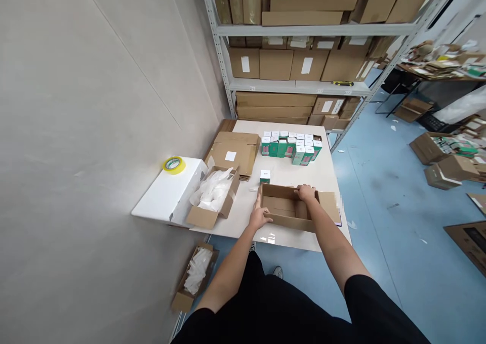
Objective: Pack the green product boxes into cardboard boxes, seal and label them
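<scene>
An open-topped cardboard box (280,204) sits on the table in front of me, and its inside shows bare brown walls. My left hand (259,215) grips its left end, index finger up along the side and thumb over the front wall. At the far right corner, my right hand (306,193) is closed over the wall's edge, its fingers partly hidden. Just behind the box stands a small green-and-white carton (265,176). Farther back, several similar green-and-white cartons (290,145) stand grouped in rows.
Flattened cardboard (237,149) is stacked at the table's left. Beside it is a box of white plastic bags (214,189). Yellow tape (173,165) lies on a white block (167,192). Shelving (315,30) with cartons rises behind; another bag-filled box (195,275) is on the floor.
</scene>
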Demonstrator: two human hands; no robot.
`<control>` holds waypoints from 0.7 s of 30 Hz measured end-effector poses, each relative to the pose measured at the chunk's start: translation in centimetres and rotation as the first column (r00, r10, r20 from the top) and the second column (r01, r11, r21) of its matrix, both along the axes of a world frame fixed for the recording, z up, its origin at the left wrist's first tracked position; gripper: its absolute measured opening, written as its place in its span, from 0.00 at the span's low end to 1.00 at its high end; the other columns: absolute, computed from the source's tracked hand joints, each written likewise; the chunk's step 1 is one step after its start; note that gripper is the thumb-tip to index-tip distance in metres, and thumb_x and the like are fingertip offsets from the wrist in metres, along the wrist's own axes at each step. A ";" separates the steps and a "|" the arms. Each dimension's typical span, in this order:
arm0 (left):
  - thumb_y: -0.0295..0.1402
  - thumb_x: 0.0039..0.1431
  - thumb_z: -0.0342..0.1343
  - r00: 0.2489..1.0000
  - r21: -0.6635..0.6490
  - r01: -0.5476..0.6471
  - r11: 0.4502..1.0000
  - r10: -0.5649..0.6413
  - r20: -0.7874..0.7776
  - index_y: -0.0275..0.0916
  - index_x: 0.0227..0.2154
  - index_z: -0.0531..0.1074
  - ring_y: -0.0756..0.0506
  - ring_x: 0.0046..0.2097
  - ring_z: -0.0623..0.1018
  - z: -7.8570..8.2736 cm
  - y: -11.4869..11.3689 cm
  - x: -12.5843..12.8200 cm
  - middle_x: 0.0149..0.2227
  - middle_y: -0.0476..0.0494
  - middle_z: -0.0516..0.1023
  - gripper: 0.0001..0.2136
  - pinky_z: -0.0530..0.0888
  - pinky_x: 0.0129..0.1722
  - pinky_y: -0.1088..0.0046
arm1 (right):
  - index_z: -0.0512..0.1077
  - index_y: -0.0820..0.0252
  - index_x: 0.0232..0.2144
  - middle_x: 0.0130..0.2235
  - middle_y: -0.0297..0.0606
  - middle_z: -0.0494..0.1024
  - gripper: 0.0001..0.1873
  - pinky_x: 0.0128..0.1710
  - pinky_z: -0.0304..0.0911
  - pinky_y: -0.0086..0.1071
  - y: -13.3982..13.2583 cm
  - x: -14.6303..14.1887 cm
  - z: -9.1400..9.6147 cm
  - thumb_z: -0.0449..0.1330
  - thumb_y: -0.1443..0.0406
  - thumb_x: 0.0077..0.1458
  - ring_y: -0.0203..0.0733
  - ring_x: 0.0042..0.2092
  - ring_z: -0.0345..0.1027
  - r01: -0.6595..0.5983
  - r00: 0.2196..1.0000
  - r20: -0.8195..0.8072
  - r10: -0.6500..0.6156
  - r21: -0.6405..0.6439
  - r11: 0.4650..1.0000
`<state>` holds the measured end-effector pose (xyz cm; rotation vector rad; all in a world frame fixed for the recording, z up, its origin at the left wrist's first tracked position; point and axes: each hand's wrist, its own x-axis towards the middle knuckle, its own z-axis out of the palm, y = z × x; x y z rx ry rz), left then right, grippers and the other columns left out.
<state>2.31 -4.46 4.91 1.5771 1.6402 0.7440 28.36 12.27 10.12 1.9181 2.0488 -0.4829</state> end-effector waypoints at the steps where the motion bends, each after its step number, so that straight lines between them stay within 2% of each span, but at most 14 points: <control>1: 0.33 0.39 0.81 1.000 0.005 0.003 1.000 -0.003 -0.006 0.39 0.27 0.78 0.30 0.76 0.54 0.0 -0.2 0.0 0.80 0.47 0.34 0.16 0.65 0.69 0.54 | 0.73 0.54 0.61 0.63 0.55 0.72 0.23 0.64 0.50 0.57 -0.5 -0.2 0.2 0.58 0.53 0.69 0.61 0.66 0.62 0.000 1.000 0.007 0.000 0.016 1.000; 4: 0.34 0.40 0.81 0.999 0.011 0.012 1.000 -0.012 -0.043 0.39 0.30 0.80 0.30 0.77 0.52 0.0 -0.9 -0.3 0.80 0.45 0.35 0.16 0.63 0.71 0.54 | 0.62 0.53 0.71 0.73 0.58 0.58 0.35 0.68 0.44 0.64 -2.1 -1.1 0.6 0.62 0.57 0.64 0.66 0.74 0.48 -0.040 0.998 -0.047 0.046 0.123 0.992; 7: 0.34 0.41 0.80 0.996 0.031 0.004 1.000 -0.002 -0.085 0.39 0.34 0.82 0.29 0.77 0.51 -0.1 -2.2 -0.8 0.80 0.43 0.37 0.17 0.60 0.73 0.51 | 0.55 0.55 0.74 0.77 0.56 0.45 0.39 0.70 0.45 0.59 -3.7 -2.9 1.0 0.60 0.60 0.64 0.65 0.77 0.36 -0.100 0.971 -0.184 0.152 0.267 0.959; 13: 0.35 0.44 0.79 0.988 0.073 -0.058 0.996 0.068 -0.142 0.38 0.38 0.82 0.27 0.77 0.48 -0.6 -6.3 -3.4 0.80 0.41 0.36 0.18 0.57 0.74 0.46 | 0.56 0.55 0.74 0.77 0.48 0.50 0.36 0.73 0.50 0.50 -6.7 -9.7 2.8 0.56 0.59 0.66 0.57 0.77 0.41 -0.216 0.844 -0.396 0.361 0.366 0.905; 17: 0.33 0.45 0.78 0.982 0.096 -0.096 0.991 0.110 -0.156 0.41 0.38 0.82 0.28 0.78 0.46 -0.9 -8.7 -5.5 0.80 0.46 0.36 0.16 0.56 0.74 0.44 | 0.59 0.55 0.72 0.76 0.48 0.53 0.35 0.73 0.51 0.49 -8.3 -15.5 3.6 0.56 0.59 0.66 0.55 0.76 0.46 -0.277 0.757 -0.469 0.455 0.400 0.873; 21: 0.32 0.47 0.77 0.973 0.092 -0.143 0.985 0.157 -0.170 0.41 0.39 0.81 0.27 0.78 0.45 -0.6 -10.2 -6.8 0.80 0.46 0.36 0.16 0.55 0.73 0.41 | 0.61 0.56 0.71 0.75 0.50 0.55 0.33 0.72 0.53 0.46 -8.8 -22.3 3.5 0.58 0.60 0.66 0.53 0.75 0.48 -0.353 0.682 -0.515 0.519 0.391 0.850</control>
